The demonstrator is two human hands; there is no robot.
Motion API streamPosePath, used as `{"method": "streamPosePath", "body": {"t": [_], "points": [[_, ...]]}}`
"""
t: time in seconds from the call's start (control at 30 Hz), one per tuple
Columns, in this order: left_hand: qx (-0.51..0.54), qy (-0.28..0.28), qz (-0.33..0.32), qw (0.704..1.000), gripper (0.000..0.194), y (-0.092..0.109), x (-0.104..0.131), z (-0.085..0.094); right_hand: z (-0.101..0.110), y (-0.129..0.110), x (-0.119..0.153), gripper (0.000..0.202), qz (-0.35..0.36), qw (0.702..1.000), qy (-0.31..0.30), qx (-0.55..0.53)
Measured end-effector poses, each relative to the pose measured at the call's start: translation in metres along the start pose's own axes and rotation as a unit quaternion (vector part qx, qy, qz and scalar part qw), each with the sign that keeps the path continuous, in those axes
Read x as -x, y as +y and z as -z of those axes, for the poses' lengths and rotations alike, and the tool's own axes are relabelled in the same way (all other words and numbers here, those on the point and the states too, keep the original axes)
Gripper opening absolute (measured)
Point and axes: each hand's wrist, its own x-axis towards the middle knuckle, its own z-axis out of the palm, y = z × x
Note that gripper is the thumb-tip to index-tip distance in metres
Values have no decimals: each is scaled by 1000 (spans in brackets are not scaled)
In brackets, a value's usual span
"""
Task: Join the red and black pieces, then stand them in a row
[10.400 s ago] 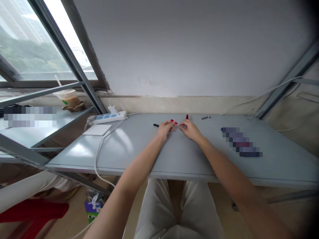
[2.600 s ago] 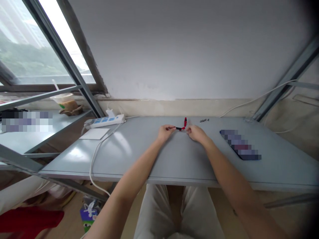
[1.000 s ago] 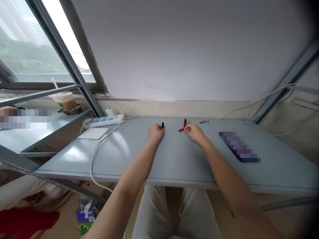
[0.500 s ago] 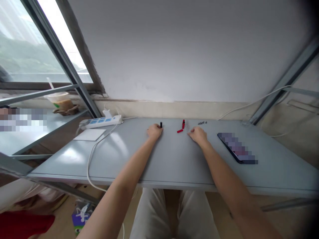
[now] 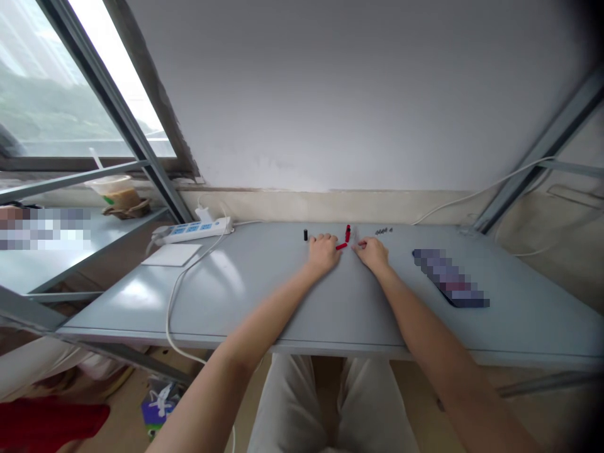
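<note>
Phone [image 5: 450, 279] and dark bits [image 5: 384, 231] lie right on the bench [image 5: 226, 308], black cylinder [image 5: 305, 234] left; red-and-black piece [image 5: 348, 233] sits beyond red stick [image 5: 341, 246], beside left hand [image 5: 323, 253]. Whether its fingers or right hand's [image 5: 372, 253] grip, cannot tell.

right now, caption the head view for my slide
Left hand at a lying red cylinder, right hand nearby, black cylinder upright on grey table

Short red stick [image 5: 341, 246] lies slanted; red-and-black piece [image 5: 348, 233] sits just beyond it; small black cylinder [image 5: 306, 234] stands upright, apart to the left.
</note>
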Motion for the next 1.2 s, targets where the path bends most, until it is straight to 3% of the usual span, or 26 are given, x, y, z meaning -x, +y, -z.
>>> {"method": "streamPosePath", "body": {"t": [0.17,0.4,0.67,0.9,1.03,1.2], "points": [[24,-26,49,998,16,6,-6,-14,-4,1,-1,28,5,1000,14,1],[36,-16,67,997,18,3,-8,-9,-5,0,-2,29,3,1000,-4,-2],[44,-8,106,993,19,9,-16,-18,-5,0,-3,26,0,1000,4,-11],[24,-19,79,996,11,-4,-11,-6,-5,0,-4,26,-7,1000,-2,-15],[91,-4,90,992,4,-14,-3,-1,-4,-2,-4,25,-12,1000,-8,-20],[201,30,138,969,8,-20,9,-6,-1,-3,-1,20,-2,1000,-2,-30]]}}
